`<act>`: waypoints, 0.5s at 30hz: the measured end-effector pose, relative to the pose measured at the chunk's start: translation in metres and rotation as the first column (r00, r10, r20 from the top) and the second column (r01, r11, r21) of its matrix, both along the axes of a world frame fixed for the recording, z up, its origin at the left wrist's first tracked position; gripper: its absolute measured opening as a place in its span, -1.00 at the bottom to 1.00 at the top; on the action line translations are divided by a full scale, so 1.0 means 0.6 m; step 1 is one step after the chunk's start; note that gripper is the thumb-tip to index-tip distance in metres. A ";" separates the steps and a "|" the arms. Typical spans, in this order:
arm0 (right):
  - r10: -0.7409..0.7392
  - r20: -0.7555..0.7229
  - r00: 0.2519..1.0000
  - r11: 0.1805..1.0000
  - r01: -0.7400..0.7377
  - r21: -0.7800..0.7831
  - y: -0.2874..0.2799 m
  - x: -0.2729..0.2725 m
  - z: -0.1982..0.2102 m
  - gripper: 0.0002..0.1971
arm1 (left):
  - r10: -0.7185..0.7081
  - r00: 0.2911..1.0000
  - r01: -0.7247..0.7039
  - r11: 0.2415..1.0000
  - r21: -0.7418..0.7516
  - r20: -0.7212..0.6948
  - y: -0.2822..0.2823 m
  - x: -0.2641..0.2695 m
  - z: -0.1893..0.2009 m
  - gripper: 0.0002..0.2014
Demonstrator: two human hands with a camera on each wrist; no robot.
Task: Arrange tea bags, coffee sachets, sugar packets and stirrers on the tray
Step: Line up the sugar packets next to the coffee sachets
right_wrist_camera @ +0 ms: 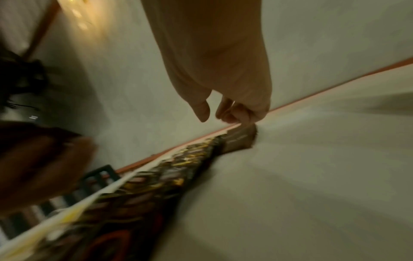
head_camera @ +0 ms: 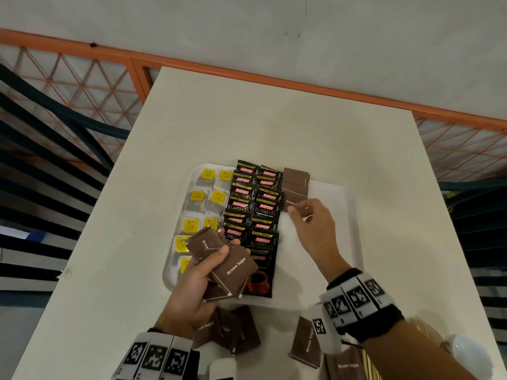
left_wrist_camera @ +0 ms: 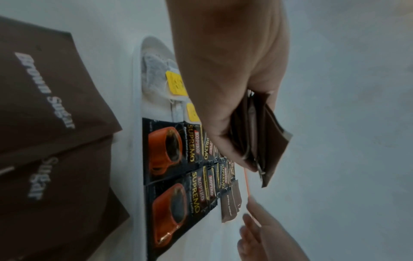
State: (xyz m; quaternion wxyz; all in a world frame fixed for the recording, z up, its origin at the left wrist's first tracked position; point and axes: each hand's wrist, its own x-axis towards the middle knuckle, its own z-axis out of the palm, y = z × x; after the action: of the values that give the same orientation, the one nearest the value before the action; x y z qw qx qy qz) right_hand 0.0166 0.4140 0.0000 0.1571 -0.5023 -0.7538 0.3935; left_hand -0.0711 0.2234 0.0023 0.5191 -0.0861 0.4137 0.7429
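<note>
A white tray (head_camera: pixel 348 215) lies on the white table. It holds two columns of yellow-tagged tea bags (head_camera: pixel 197 198), two columns of black coffee sachets (head_camera: pixel 255 207) and a short column of brown sugar packets (head_camera: pixel 295 185). My right hand (head_camera: pixel 299 211) hovers at the lowest packet, its loosely curled fingers touching it; in the right wrist view the thumb (right_wrist_camera: pixel 203 116) stands clear of that packet (right_wrist_camera: pixel 241 137). My left hand (head_camera: pixel 219 259) grips a fan of several sugar packets (head_camera: pixel 233 272) over the tray's near left. In the left wrist view the held packets (left_wrist_camera: pixel 270 141) hang above the sachets (left_wrist_camera: pixel 170 150).
Loose sugar packets (head_camera: pixel 227 330) lie on the table in front of the tray, with more (head_camera: pixel 307 341) under my right wrist. A white cup (head_camera: pixel 466 355) stands at the near right corner. The tray's right half is bare. An orange railing (head_camera: pixel 247 75) runs behind the table.
</note>
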 end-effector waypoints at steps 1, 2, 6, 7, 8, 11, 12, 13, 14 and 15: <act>0.105 0.015 0.994 0.992 -0.104 -0.065 -0.020 0.001 0.015 -0.84 | -0.003 1.000 0.003 1.000 -0.004 -0.005 0.002 0.000 0.001 -0.81; 0.222 0.024 0.975 0.964 -0.215 -0.156 -0.040 0.004 0.029 -0.81 | -0.003 1.000 0.003 1.000 -0.016 -0.011 0.004 -0.001 0.000 -0.80; 0.465 -0.051 0.884 0.772 -0.433 -0.465 -0.098 0.016 0.057 -0.69 | 0.010 0.999 -0.013 0.998 -0.059 -0.044 0.009 0.000 0.001 -0.58; 0.450 -0.067 0.891 0.760 -0.421 -0.495 -0.104 0.017 0.057 -0.69 | 0.012 0.999 -0.015 0.998 -0.059 -0.043 0.010 0.001 0.002 -0.45; 0.415 -0.078 0.907 0.764 -0.394 -0.512 -0.108 0.018 0.056 -0.70 | 0.015 0.999 -0.017 0.998 -0.059 -0.037 0.010 0.002 0.004 -0.35; 0.298 -0.124 0.947 0.789 -0.317 -0.526 -0.110 0.017 0.052 -0.77 | -0.021 1.000 0.020 0.999 -0.043 -0.009 0.004 0.004 0.001 -0.32; 0.278 -0.130 0.952 0.796 -0.304 -0.523 -0.110 0.018 0.050 -0.78 | -0.041 0.999 0.040 0.999 -0.036 -0.005 0.001 0.005 0.002 -0.35; 0.260 -0.135 0.956 0.802 -0.291 -0.522 -0.110 0.018 0.050 -0.79 | -0.057 0.998 0.057 0.998 -0.028 -0.010 -0.002 0.006 0.001 -0.36; 0.235 -0.147 0.961 0.803 -0.277 -0.527 -0.110 0.020 0.050 -0.81 | -0.065 0.998 0.065 0.998 -0.016 -0.017 -0.005 0.007 -0.001 -0.30; 0.200 -0.169 0.965 0.799 -0.261 -0.542 -0.110 0.021 0.050 -0.82 | -0.074 0.997 0.074 0.997 -0.011 -0.029 -0.007 0.008 -0.001 -0.19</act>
State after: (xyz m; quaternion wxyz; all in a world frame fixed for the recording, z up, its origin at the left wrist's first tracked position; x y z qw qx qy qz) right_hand 0.0292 0.3483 0.0300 -0.0073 -0.4095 -0.6515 0.6386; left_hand -0.0665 0.2189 0.0016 0.5398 -0.0623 0.4278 0.7223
